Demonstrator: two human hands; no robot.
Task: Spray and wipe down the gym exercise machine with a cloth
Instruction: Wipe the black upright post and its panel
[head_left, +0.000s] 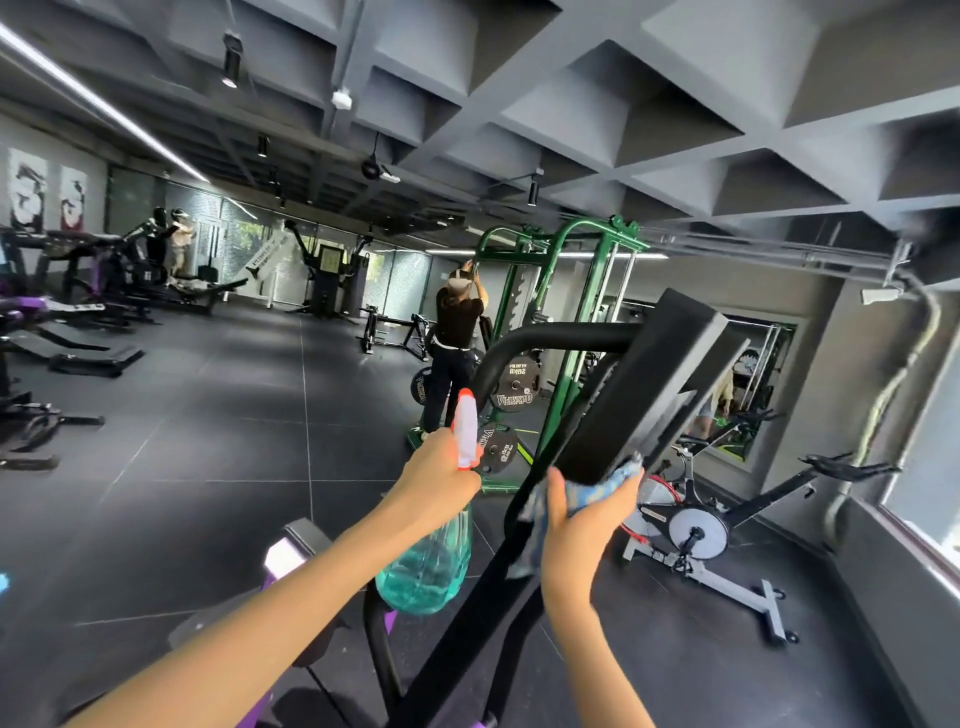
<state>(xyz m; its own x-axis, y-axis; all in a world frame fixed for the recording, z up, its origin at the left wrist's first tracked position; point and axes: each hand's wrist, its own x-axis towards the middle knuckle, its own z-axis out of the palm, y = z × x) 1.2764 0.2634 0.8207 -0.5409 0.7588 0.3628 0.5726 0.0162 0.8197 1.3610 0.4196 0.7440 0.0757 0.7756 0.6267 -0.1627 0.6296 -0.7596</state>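
Exercise machine (644, 384): black console panel, tilted, near you, right of centre. Cloth (597, 486): blue, pressed to panel's lower edge, grasped by your right grip (576, 540). Spray bottle (431, 561): teal, upright, just left of machine frame, clenched in your left grip (436, 483). Spin bike (698, 532): farther right.

Teal see-through spray bottle (426, 566) with a white-and-orange head at centre; blue cloth (602, 483) beside it; black machine console (649, 384); green rack (566, 291) behind; dark grey floor (208, 441).
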